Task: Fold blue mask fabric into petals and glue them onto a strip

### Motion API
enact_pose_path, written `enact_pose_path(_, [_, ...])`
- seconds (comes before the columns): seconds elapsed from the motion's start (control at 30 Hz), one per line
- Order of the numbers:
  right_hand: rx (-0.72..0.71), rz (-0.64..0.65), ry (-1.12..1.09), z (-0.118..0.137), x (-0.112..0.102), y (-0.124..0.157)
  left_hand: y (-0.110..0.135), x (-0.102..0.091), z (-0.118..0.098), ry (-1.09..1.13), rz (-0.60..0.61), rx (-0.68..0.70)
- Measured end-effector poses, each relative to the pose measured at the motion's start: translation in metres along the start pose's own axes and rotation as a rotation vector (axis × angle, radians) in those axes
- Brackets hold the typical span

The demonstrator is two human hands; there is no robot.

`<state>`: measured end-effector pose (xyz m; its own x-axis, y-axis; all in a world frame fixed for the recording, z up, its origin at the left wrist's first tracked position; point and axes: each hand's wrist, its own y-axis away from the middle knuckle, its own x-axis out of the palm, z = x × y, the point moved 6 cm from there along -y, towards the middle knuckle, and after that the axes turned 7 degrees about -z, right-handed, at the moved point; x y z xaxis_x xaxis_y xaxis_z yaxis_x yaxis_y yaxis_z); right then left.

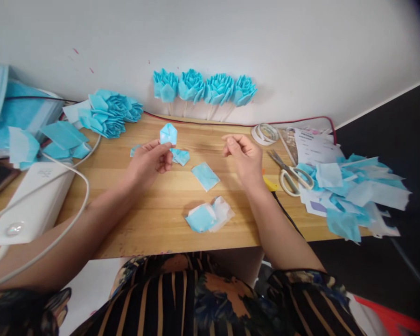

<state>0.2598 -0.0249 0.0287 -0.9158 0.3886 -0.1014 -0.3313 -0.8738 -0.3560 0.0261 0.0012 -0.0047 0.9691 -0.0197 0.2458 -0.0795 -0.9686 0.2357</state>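
My left hand [151, 157] pinches a small folded light-blue fabric petal [168, 134] between thumb and fingers. Under and beside that hand lie more folded blue pieces [180, 157] on the wooden table. My right hand [244, 151] is raised to the right of it with curled fingers, thumb close to the index finger; whatever they hold, if anything, does not show. Between the hands a flat blue rectangle [205, 176] lies on the table, and nearer me a small stack of blue and white pieces [208, 215].
Several blue fabric flowers [192, 86] on sticks lean against the wall; others [108, 113] lie left. A white power bank [31, 200] with a cable sits left. On the right are tape rolls [265, 134], scissors [290, 172], a yellow tool [270, 184] and a scrap pile [357, 191].
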Motion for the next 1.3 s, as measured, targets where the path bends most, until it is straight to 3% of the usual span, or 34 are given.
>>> enact_pose_path(0.13, [0.062, 0.144, 0.049, -0.009, 0.016, 0.008, 0.003, 0.010, 0.009, -0.176, 0.123, 0.012])
enact_pose_path(0.23, [0.003, 0.162, 0.162, -0.002, 0.013, 0.008, 0.004, 0.012, 0.010, -0.236, 0.144, 0.045])
enact_pose_path(0.37, [-0.218, 0.055, 0.462, 0.029, -0.031, -0.004, 0.002, 0.007, 0.008, -0.192, 0.086, 0.088])
enact_pose_path(0.47, [-0.259, 0.021, 0.753, 0.039, -0.075, -0.004, 0.003, 0.005, 0.006, -0.144, 0.058, 0.105])
enact_pose_path(0.6, [-0.158, 0.261, 1.081, 0.014, -0.106, 0.015, 0.006, 0.005, 0.000, -0.091, 0.024, 0.130])
enact_pose_path(0.7, [-0.168, 0.438, 1.206, -0.011, -0.107, 0.033, 0.008, 0.004, -0.005, -0.055, -0.010, 0.138])
enact_pose_path(0.77, [-0.197, 0.455, 1.223, -0.021, -0.104, 0.038, 0.007, 0.002, -0.009, -0.038, -0.035, 0.156])
enact_pose_path(0.93, [-0.089, 0.285, 1.094, -0.019, -0.109, 0.028, 0.004, -0.003, -0.011, -0.019, -0.069, 0.179])
enact_pose_path(1.03, [0.114, 0.164, 0.618, -0.007, -0.106, 0.019, 0.002, -0.004, -0.009, -0.021, -0.076, 0.180])
enact_pose_path(1.1, [0.250, 0.175, 0.242, -0.001, -0.089, 0.019, 0.000, -0.004, -0.006, -0.025, -0.079, 0.180])
enact_pose_path(1.17, [0.350, 0.222, 0.035, 0.002, -0.065, 0.024, -0.001, -0.004, -0.004, -0.024, -0.080, 0.174])
enact_pose_path(1.3, [0.410, 0.342, 0.065, 0.000, -0.021, 0.037, -0.001, -0.004, -0.004, -0.026, -0.087, 0.170])
